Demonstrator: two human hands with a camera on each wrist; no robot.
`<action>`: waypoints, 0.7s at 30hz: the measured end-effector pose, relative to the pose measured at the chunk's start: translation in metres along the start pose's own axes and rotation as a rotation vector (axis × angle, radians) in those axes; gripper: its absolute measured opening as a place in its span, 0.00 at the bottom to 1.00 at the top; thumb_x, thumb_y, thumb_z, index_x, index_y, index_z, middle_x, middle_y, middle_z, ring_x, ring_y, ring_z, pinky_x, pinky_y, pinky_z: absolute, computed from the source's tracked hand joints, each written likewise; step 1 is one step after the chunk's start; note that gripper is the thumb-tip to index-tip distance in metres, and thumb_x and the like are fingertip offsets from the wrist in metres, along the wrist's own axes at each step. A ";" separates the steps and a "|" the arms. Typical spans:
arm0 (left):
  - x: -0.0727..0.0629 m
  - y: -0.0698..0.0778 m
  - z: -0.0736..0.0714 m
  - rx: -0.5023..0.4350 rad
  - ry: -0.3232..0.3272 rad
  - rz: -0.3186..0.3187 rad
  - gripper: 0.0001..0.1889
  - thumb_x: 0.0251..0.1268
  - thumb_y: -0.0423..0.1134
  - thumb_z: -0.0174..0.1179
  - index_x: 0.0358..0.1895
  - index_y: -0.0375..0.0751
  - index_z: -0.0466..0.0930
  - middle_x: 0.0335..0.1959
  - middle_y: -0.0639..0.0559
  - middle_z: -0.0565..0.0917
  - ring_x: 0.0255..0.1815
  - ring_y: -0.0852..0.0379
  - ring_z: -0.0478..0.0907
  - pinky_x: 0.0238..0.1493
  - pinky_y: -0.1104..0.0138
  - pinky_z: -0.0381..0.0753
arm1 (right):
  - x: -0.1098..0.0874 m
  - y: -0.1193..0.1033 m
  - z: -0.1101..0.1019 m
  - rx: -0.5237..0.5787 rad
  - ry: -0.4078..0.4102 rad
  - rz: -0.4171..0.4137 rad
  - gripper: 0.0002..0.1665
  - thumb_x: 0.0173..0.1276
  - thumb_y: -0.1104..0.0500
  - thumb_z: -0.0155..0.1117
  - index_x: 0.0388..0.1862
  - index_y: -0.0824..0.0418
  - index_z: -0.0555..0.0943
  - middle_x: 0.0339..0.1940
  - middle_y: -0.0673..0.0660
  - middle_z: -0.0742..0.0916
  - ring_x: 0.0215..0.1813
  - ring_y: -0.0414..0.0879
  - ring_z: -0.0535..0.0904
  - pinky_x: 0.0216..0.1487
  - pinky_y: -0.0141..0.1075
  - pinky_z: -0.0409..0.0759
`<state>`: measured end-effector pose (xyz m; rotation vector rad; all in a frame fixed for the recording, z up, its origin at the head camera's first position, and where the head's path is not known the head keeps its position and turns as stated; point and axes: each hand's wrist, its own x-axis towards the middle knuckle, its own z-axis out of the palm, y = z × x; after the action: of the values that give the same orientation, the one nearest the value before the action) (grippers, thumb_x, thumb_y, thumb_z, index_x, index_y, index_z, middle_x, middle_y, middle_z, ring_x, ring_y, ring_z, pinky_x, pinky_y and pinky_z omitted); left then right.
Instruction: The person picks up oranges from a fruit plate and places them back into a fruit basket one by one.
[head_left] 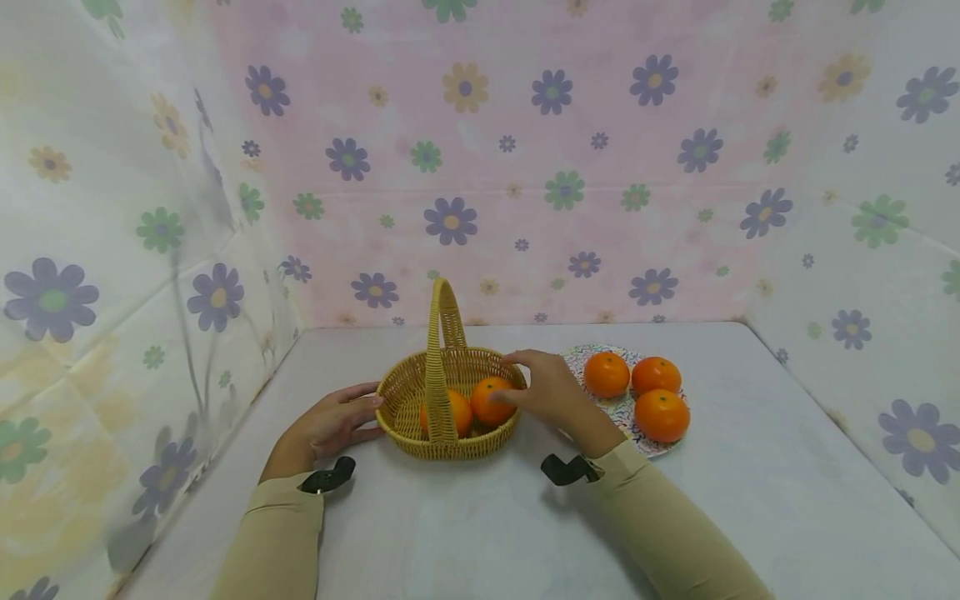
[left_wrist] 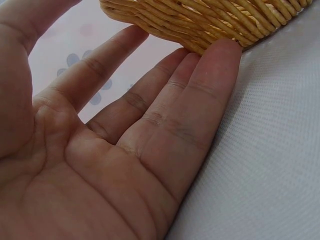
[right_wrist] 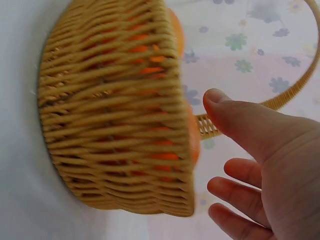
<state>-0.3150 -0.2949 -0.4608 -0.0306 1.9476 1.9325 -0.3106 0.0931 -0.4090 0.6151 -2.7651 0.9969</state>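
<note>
A yellow wicker basket (head_left: 480, 448) with a tall arched handle stands on the table, and two oranges lie inside it, one (head_left: 457, 414) partly behind the handle, the other (head_left: 489, 404) by the right wall. My left hand (head_left: 330, 427) touches the basket's left side with outstretched fingers; in the left wrist view the fingertips (left_wrist: 220, 57) meet the woven wall. Over the right rim is my right hand (head_left: 555, 392), its thumb in front of the right-hand orange. The right wrist view shows this hand (right_wrist: 280, 165) with thumb and fingers spread, gripping nothing.
To the right of the basket, a speckled plate (head_left: 581, 354) carries three oranges (head_left: 662, 416), close behind the right forearm. A white cloth covers the table (head_left: 450, 533). Flower-patterned curtains (head_left: 510, 167) enclose the back and both sides.
</note>
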 end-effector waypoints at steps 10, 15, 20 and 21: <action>0.000 0.001 0.001 0.001 -0.009 0.000 0.38 0.74 0.42 0.65 0.81 0.40 0.59 0.74 0.45 0.73 0.65 0.55 0.80 0.66 0.51 0.82 | -0.001 0.005 -0.025 0.014 0.056 0.023 0.39 0.60 0.39 0.79 0.67 0.53 0.82 0.69 0.55 0.83 0.73 0.56 0.75 0.72 0.58 0.76; -0.001 0.001 0.000 0.005 -0.014 0.000 0.37 0.75 0.41 0.63 0.81 0.40 0.58 0.75 0.43 0.73 0.64 0.55 0.81 0.66 0.52 0.82 | -0.003 0.011 -0.036 0.023 0.096 0.051 0.39 0.60 0.39 0.79 0.68 0.52 0.81 0.70 0.55 0.82 0.74 0.57 0.74 0.72 0.59 0.75; -0.002 0.001 0.000 -0.001 -0.029 0.011 0.37 0.76 0.40 0.62 0.81 0.39 0.57 0.74 0.43 0.73 0.64 0.55 0.81 0.66 0.52 0.82 | -0.005 0.014 -0.054 0.045 0.096 0.096 0.40 0.63 0.39 0.77 0.71 0.50 0.79 0.73 0.55 0.80 0.77 0.58 0.70 0.73 0.60 0.73; -0.002 0.001 0.000 -0.005 -0.030 0.012 0.37 0.76 0.40 0.62 0.81 0.39 0.57 0.74 0.43 0.73 0.64 0.55 0.81 0.66 0.52 0.82 | -0.006 0.015 -0.057 0.049 0.094 0.108 0.40 0.63 0.38 0.77 0.71 0.50 0.78 0.73 0.55 0.80 0.77 0.58 0.70 0.74 0.60 0.73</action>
<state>-0.3137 -0.2948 -0.4593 0.0087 1.9279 1.9341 -0.3122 0.1422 -0.3750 0.4175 -2.7239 1.0895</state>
